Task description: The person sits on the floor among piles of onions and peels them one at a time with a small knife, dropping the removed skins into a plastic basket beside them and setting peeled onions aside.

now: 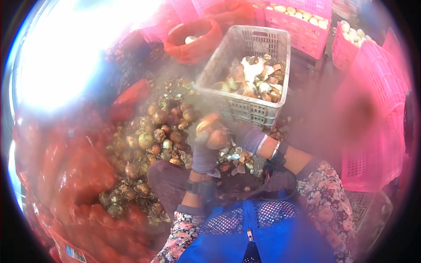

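In front of my lap, my left hand (204,153), in a greyish-purple glove, is closed around a brown-skinned onion (217,138). Orange-brown skin shows along the top of what it grips. My right hand (249,136), gloved alike, is beside the onion on its right; haze and blur hide its fingers and anything in them. Loose unpeeled onions (147,138) lie heaped to the left of my hands. Just beyond my hands stands a grey-white plastic crate (252,107) with onion skins (263,76) inside. More peelings (239,160) are scattered below my hands.
Red mesh sacks (83,171) full of onions fill the left side. A round container with a red mesh lining (193,46) stands at the back. Pink crates (294,35) with pale peeled onions are farther back, and stacked pink crates (372,118) stand on the right.
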`<state>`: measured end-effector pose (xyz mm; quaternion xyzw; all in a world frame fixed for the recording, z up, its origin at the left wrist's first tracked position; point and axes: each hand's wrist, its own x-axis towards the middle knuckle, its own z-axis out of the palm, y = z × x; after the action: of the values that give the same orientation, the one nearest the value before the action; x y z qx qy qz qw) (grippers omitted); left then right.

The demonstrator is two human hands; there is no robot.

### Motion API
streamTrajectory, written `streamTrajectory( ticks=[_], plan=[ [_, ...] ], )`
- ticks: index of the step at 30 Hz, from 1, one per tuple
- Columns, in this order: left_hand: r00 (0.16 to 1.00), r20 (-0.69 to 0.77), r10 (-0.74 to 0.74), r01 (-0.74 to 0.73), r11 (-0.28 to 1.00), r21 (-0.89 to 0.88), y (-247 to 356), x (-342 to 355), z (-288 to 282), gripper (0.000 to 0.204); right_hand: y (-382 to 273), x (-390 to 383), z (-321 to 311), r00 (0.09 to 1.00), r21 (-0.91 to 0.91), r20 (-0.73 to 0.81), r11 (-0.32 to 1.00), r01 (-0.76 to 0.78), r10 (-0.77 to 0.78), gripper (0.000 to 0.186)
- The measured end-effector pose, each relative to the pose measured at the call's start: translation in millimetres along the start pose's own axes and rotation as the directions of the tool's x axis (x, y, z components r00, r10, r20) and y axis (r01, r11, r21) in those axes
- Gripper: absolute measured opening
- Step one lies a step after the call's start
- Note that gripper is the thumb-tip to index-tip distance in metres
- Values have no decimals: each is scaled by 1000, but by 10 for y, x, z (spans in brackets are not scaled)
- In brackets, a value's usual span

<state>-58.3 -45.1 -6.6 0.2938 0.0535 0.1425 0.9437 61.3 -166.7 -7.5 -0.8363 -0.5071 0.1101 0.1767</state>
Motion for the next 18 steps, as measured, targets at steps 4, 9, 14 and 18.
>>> streamTrajectory(
  ticks=[4,9,14,18],
  plan=[
    [886,-35,461,-299,628,718,-164,-2,43,63,104,78,158,999,51,34,998,-29,27,67],
    [977,-120,177,-134,945,299,-115,23,-23,55,-30,-4,-54,999,-10,14,999,-45,45,74],
    [991,-77,-108,106,994,-41,-35,-15,293,80,220,109,14,901,-156,-389,977,143,-194,57],
    [904,314,-289,303,953,6,76,38,99,83,109,107,-121,938,-64,-317,990,127,-141,58]
  ],
)
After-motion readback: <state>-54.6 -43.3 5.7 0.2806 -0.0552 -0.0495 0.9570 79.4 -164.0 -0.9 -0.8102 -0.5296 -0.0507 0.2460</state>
